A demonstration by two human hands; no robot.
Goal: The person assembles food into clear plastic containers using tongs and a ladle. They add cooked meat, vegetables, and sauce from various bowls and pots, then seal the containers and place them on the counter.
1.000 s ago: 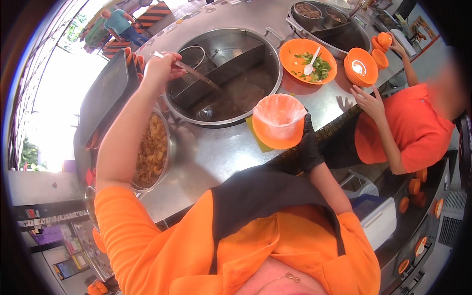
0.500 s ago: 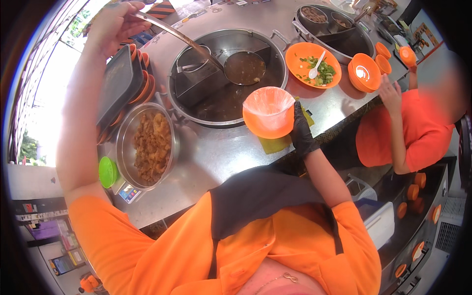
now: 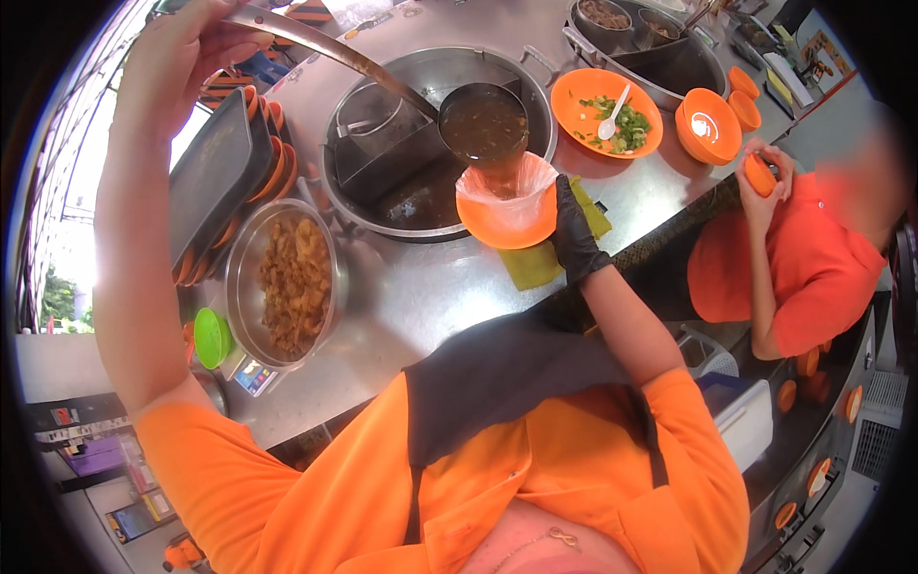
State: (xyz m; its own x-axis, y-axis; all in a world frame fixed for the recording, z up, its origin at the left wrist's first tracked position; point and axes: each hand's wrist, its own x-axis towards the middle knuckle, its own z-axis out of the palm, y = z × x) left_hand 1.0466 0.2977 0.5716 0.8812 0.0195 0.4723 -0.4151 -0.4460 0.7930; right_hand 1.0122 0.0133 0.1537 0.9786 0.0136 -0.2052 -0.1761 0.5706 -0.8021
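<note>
My left hand, bare and raised at the upper left, grips the end of a long-handled metal ladle. Brown broth fills the ladle's cup, which tips over an orange bowl. A stream of broth runs down into the clear plastic bag lining that bowl. My right hand, in a black glove, holds the bowl by its right side; some fingers are hidden. Just behind is a large divided metal pot with dark broth and a wire-handled insert.
An orange plate holds chopped greens and a white spoon. Stacked orange bowls stand right of it. A steel basin of brown food pieces, a green bowl and dark trays are leftward. A co-worker holds something orange.
The ladle has lifted from the pot's broth and moved over the bowl, and broth now pours. The bowl shifted slightly left and up. The co-worker's hands came together.
</note>
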